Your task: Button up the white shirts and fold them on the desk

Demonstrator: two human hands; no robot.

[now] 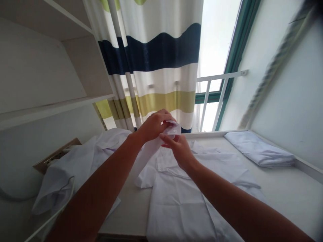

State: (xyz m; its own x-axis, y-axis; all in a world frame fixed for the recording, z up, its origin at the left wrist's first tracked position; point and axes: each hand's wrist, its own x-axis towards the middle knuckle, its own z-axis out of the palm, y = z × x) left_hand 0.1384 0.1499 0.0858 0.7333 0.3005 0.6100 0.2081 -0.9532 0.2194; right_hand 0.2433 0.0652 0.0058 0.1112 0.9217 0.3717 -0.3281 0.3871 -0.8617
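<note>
A white shirt (179,205) lies spread on the white tabletop, and one of its sleeves (147,158) is lifted toward the middle of the view. My left hand (156,123) grips the raised shirt cuff (174,129) from above, fingers curled over its edge. From below, my right hand (180,149) pinches the same cuff between thumb and fingers. A small button seems to show on the cuff. Parts of both hands' fingertips are hidden by the cloth.
A folded white garment (257,148) lies at the right against the raised table edge. More white clothing (88,158) is heaped at the left, with a hanger (72,188) beside it. Behind are a striped curtain (161,50), a window railing (222,76) and a shelf (50,107).
</note>
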